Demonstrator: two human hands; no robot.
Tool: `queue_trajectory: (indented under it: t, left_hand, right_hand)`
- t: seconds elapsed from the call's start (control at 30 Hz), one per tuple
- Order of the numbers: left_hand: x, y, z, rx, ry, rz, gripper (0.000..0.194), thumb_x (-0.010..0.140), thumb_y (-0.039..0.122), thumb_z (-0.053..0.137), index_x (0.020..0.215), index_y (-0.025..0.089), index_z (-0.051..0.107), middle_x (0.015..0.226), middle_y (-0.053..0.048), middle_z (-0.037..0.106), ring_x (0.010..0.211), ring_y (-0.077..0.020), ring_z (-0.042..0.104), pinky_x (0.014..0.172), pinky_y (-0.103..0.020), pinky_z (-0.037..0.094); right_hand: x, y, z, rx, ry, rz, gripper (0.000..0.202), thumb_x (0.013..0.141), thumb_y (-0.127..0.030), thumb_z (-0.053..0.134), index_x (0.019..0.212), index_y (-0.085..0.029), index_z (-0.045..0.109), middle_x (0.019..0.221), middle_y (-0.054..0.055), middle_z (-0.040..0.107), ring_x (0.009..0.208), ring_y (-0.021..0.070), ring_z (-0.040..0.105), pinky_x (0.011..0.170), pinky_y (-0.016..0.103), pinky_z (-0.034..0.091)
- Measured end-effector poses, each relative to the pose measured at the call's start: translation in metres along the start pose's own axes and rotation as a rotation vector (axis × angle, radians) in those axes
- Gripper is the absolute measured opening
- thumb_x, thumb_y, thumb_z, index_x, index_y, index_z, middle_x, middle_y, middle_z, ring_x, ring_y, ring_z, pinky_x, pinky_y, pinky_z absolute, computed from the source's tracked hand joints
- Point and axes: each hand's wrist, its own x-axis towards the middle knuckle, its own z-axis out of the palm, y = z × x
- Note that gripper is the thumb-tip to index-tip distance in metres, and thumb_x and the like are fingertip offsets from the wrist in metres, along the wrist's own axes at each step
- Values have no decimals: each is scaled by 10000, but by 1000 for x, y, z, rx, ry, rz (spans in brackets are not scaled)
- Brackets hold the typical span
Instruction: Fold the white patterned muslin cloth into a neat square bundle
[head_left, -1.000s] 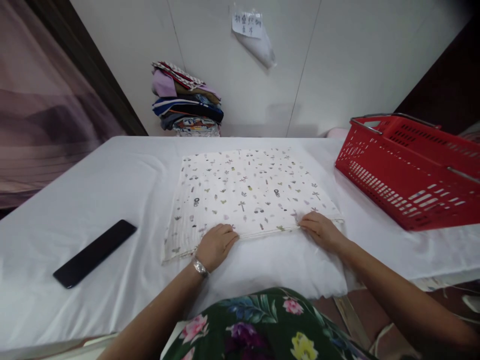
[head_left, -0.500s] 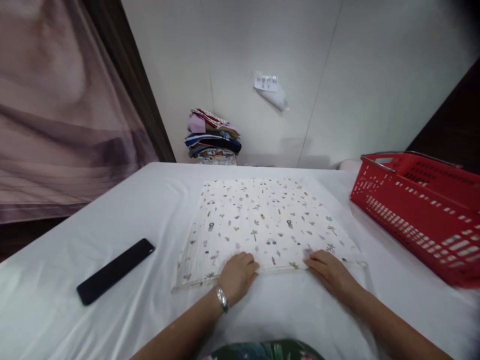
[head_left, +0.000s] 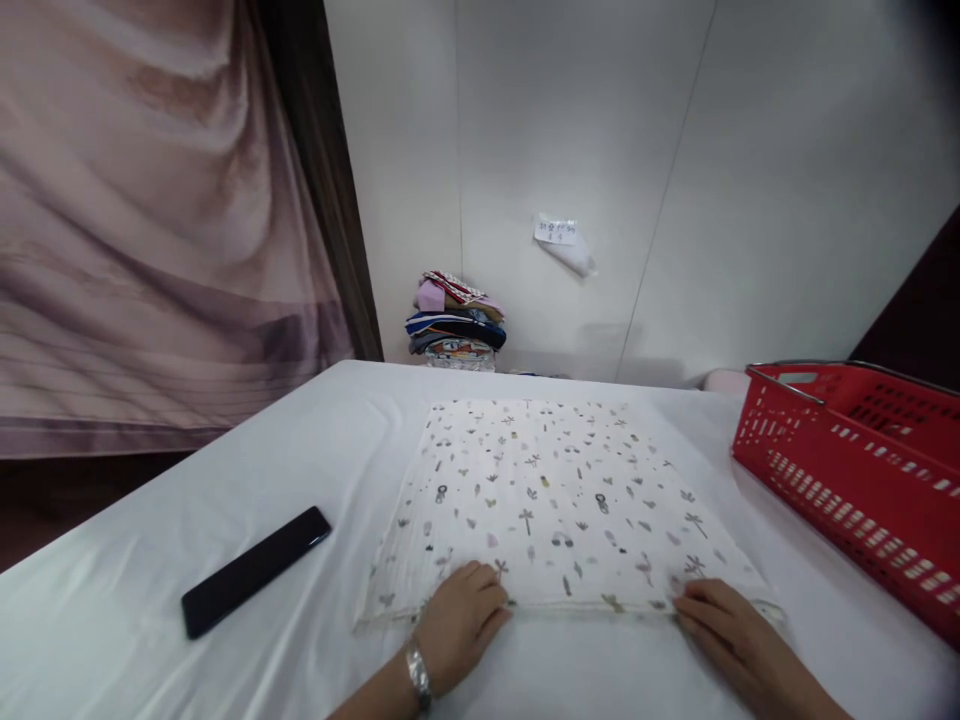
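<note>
A white cloth [head_left: 525, 500] with small prints of palm trees, leaves and sunglasses lies folded flat on the white-covered table, its layered near edge toward me. My left hand [head_left: 461, 625], with a silver bracelet on the wrist, grips that edge left of its middle, the fingers on top and the thumb by the rim. Further right, my right hand [head_left: 727, 635] pinches the same edge close to the right corner. What the fingertips hold underneath is partly hidden.
A black phone [head_left: 255, 570] lies on the table at left. The red plastic basket [head_left: 832, 470] stands at right. Behind the table's far edge is a stack of folded clothes [head_left: 457, 325] against the wall. A pinkish curtain [head_left: 150, 250] hangs at left.
My right hand has slid rightward along the cloth's near edge, widening the gap between my hands. My left hand stays near its spot on the edge. The view has tilted up and turned left.
</note>
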Motion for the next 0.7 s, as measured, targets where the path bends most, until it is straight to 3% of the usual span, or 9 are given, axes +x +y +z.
queue_trajectory:
  t: [0.13,0.27,0.47,0.63,0.7]
  left_hand:
    - [-15,-24,-16,76,46,-194,257,878,268,385,746,203,595,796,-36,585,768,-163,540,689,-290,434]
    - [-34,-47,-27,130,80,-370,261,873,315,378,795,234,613,850,-24,602,786,-161,569,697,-281,442]
    - [-45,-55,-44,177,81,-548,290,844,362,352,813,245,615,898,-14,612,835,-166,580,694,-262,439]
    - [-47,-71,-50,137,27,-653,335,787,453,363,812,238,619,910,-34,621,897,-210,572,813,-324,425]
    - [-51,-78,-49,79,21,-666,341,752,477,385,803,237,621,912,-39,624,911,-225,570,853,-346,416]
  right_hand:
    - [-10,19,-9,-37,-2,98,206,813,-274,504,961,-332,635,962,58,624,870,247,610,741,417,549]
    - [-11,18,-21,-30,-33,154,190,839,-276,464,917,-299,636,924,55,628,843,227,606,731,392,541]
    - [0,20,-38,-89,78,313,237,868,-323,412,882,-228,629,938,84,616,877,224,569,786,382,478]
    - [-4,30,-42,-49,-118,409,314,880,-350,361,824,-205,633,854,68,616,820,200,551,764,344,441]
    - [-9,32,-42,-15,-133,448,308,874,-361,369,799,-201,621,828,66,610,808,198,539,763,342,430]
